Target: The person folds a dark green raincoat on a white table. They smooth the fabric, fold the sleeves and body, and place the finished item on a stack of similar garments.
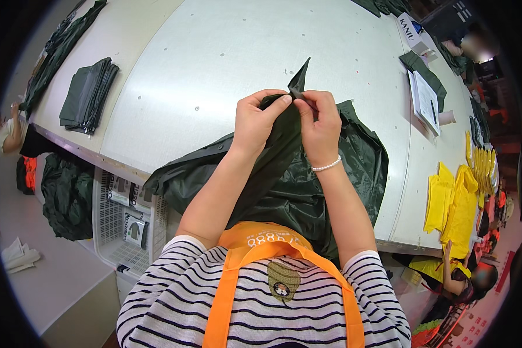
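Note:
A dark green rainwear-like garment [290,185] of thin, shiny fabric lies bunched along the front of the pale table and hangs over its edge against my orange apron. My left hand [256,120] pinches a folded edge of it between thumb and fingers. Close beside it, my right hand [321,124], with a white bead bracelet on the wrist, grips the same fabric between thumb and fingers. A pointed flap [299,75] of the garment sticks up beyond the fingertips. Small round dots, perhaps snaps, show along a strip below my left hand. The rest of the garment is crumpled, hiding its shape.
Folded dark green garments [89,95] are stacked at the table's left. A white plastic basket [102,223] with packets stands below. Papers with a pen [425,101] and yellow garments [459,200] lie right, near a co-worker [455,278]. Another person's arm [16,124] shows far left.

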Demonstrator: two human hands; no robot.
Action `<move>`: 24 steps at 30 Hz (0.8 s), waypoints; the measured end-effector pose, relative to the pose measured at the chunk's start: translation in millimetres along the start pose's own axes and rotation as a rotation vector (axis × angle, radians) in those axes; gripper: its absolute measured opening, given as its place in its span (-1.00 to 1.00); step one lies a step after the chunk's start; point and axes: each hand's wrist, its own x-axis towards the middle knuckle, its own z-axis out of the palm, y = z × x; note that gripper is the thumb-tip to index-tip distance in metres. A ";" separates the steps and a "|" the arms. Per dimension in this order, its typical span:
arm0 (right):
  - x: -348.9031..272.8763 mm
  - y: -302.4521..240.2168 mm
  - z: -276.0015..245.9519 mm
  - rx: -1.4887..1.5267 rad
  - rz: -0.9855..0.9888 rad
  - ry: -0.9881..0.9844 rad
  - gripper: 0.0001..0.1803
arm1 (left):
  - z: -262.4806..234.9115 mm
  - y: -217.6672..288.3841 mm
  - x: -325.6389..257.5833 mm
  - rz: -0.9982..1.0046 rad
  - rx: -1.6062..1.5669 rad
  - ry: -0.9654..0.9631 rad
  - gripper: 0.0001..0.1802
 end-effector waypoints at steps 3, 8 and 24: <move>7.0 2.5 -8.3 0.267 0.267 0.065 -0.77 | 1.6 -1.1 -0.4 0.044 0.125 0.013 -0.87; 41.2 -17.2 -25.5 0.028 0.012 -0.253 -0.80 | 8.1 1.4 -5.7 0.541 0.732 0.087 -0.88; 20.0 -12.8 -26.0 0.179 0.070 -0.148 -0.81 | 7.0 6.3 -9.7 0.073 0.250 0.003 -0.85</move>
